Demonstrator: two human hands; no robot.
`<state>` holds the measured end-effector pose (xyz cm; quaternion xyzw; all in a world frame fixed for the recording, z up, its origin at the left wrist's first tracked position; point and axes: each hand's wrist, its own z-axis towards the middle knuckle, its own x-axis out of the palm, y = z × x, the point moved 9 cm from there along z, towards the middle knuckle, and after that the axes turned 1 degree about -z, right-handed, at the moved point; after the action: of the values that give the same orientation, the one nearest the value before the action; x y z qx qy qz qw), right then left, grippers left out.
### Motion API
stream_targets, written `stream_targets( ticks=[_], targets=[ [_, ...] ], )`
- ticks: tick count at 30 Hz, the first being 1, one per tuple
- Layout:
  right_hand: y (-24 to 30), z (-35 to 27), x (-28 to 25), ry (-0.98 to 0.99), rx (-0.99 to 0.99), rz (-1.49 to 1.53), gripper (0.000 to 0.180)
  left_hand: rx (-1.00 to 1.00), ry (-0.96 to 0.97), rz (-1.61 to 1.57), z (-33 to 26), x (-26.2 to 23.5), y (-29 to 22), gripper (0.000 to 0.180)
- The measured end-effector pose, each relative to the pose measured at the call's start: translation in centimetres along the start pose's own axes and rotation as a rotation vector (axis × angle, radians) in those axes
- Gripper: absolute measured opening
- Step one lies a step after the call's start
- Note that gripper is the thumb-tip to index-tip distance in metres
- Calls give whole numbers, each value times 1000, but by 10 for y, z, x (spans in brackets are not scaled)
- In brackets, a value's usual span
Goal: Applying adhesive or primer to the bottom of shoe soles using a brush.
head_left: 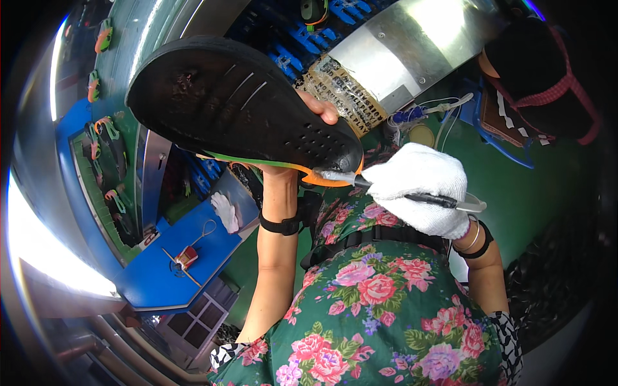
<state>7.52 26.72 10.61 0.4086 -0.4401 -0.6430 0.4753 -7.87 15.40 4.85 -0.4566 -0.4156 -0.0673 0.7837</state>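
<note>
My bare left hand (319,108) is closed around a black shoe sole (225,109), with fingers showing past its far edge and the palm hidden beneath. The sole is tilted, its black face toward me. Slots and small holes mark that face, and green and orange trim runs along the near edge. In a white knitted glove, my right hand (418,186) grips a thin brush (430,201) with a dark handle. Its pale tip touches the orange trim at the sole's narrower end.
Ahead runs a metal-sided line (386,51) with blue racks and another shoe part (314,11). At left, a blue table (161,276) bears a white glove (224,212) and a small red container (187,257). More soles (112,148) lie beyond. A dark red-trimmed item (534,71) is at far right.
</note>
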Motion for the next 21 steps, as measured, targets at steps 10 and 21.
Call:
stream_targets(
  ticks=[10, 21],
  targets=[
    [19, -8, 13, 38, -169, -175, 25, -33, -49, 15, 1, -6, 5, 98],
    [13, -12, 4, -22, -111, -124, 25, -68, -145, 119, 4, -1, 8, 100]
  ],
)
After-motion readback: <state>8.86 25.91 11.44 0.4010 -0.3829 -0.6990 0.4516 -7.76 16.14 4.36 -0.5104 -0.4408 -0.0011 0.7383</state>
